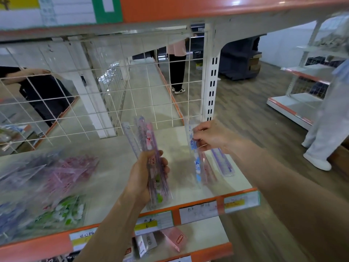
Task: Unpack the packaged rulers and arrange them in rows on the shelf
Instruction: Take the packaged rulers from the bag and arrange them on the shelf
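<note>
My left hand grips a bundle of clear rulers with pink, purple and green prints, held upright above the white shelf. My right hand pinches a single blue-printed ruler that slants down to the shelf near its right end. Beside it lie a pink ruler and a purple ruler in a row. Clear bags of packaged rulers, pink, green and purple, lie blurred on the left of the shelf.
A white wire grid backs the shelf, and a slotted upright post stands at its right rear. An orange price strip with labels edges the front. The lower shelf holds small boxes. People stand behind the grid and at the right.
</note>
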